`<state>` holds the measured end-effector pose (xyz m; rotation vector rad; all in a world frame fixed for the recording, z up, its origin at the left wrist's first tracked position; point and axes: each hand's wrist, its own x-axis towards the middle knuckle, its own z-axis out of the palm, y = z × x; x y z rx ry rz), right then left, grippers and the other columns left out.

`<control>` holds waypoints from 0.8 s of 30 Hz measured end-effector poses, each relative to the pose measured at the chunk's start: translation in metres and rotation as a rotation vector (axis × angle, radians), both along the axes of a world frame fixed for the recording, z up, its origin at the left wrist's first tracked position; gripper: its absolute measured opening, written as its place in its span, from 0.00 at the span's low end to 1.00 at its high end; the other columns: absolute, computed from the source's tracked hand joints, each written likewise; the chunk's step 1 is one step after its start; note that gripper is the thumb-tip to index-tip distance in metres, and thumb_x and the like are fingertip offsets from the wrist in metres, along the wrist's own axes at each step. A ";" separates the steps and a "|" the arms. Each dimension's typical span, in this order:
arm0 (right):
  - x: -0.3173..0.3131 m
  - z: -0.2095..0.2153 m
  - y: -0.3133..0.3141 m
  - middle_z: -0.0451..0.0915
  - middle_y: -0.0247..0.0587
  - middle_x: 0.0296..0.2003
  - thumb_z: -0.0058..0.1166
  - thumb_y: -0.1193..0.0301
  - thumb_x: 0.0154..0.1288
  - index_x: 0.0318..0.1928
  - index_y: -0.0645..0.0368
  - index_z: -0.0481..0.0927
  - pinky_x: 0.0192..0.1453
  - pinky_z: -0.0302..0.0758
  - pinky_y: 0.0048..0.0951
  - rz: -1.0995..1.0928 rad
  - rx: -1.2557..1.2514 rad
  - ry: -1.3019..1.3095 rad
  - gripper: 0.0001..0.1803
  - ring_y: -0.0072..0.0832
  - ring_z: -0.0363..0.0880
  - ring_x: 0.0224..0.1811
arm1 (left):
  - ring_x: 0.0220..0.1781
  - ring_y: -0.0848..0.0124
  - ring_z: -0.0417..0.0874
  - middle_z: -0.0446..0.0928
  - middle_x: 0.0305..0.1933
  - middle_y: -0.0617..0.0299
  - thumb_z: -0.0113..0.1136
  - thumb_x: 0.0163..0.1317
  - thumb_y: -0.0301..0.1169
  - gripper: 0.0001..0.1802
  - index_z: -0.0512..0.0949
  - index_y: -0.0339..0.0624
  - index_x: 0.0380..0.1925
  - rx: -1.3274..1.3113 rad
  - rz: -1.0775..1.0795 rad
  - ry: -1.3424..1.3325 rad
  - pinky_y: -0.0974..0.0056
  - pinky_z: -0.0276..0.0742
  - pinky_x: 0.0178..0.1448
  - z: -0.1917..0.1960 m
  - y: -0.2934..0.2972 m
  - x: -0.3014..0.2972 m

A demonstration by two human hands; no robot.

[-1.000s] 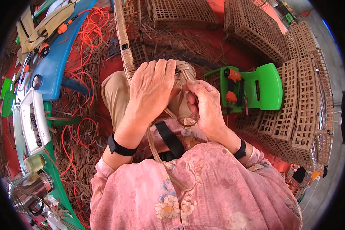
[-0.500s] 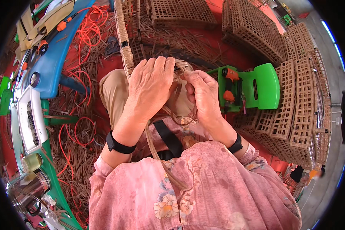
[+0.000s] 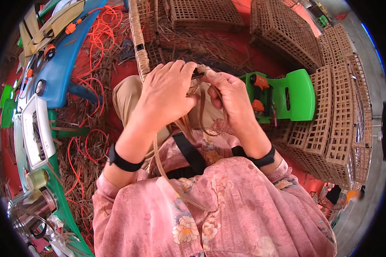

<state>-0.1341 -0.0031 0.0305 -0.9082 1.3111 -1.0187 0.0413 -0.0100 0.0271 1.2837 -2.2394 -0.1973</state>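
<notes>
My left hand (image 3: pixel 166 95) is closed over the end of a woven rattan rim (image 3: pixel 138 38) that runs up and away from my lap. My right hand (image 3: pixel 230 95) pinches a thin rattan strip (image 3: pixel 171 180) right beside it, at the wrapped end of the rim. The two hands touch at the fingertips. The loose strip hangs down from them across my pink flowered top. Each wrist carries a black band.
Stacked woven lattice crates (image 3: pixel 339 111) stand at the right and along the top. A green plastic stool (image 3: pixel 294 92) with an orange tool on it sits right of my hands. Blue and green stools (image 3: pixel 58 73) with tools, orange cord (image 3: pixel 96 36), rattan scraps and metal cups (image 3: pixel 32 207) lie left.
Both hands have shifted slightly up the picture while staying together on the rim end; my right fingers have re-gripped the strip.
</notes>
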 end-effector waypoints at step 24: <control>-0.053 -0.004 0.022 0.78 0.41 0.33 0.69 0.78 0.47 0.31 0.58 0.79 0.37 0.74 0.30 0.251 -0.831 0.368 0.11 0.31 0.79 0.33 | 0.29 0.69 0.79 0.79 0.26 0.56 0.58 0.61 0.32 0.11 0.79 0.33 0.31 0.527 -0.270 -0.043 0.64 0.74 0.38 0.042 -0.083 -0.008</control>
